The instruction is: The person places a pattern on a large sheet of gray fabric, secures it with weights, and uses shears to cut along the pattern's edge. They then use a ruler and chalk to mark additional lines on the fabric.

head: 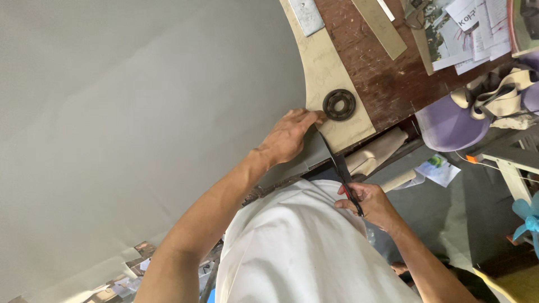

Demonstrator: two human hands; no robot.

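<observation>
- Scissors (338, 164) in right hand (368, 203) cut grey sheet (140, 129) along template (331, 78).
- Left hand (289, 136) presses flat, fingers open, at weight's (339, 104) 8 o'clock.
- Cut looks barely begun.

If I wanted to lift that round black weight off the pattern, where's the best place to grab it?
Pinch the black ring weight across its outer rim from above. It lies flat on the beige pattern piece, so only the rim and centre hole offer a grip. Come from the table side, away from the left hand.
</observation>
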